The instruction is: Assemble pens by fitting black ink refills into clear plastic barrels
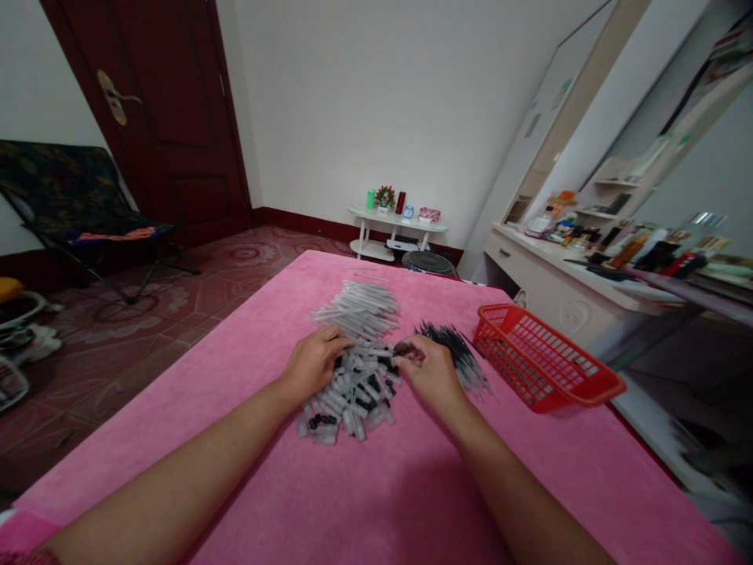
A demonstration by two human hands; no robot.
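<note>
My left hand [314,362] is closed around the left end of a clear pen barrel [376,352], held low over a pile of small parts. At the barrel's right end, my right hand [429,367] pinches with thumb and fingers where something dark shows. Beneath both hands lies a heap of clear pen caps [350,416] mixed with small black pieces [321,421]. Just beyond it is a stack of long whitish clear tubes [361,308]. To the right of my right hand lies a bundle of thin black-tipped pen refills [462,357].
A pink cloth [264,486] covers the table. A red plastic basket [541,369] stands at its right side. Farther right is a dresser [565,290] crowded with bottles. A folding chair [70,212] and a low white stand [397,222] are beyond the table.
</note>
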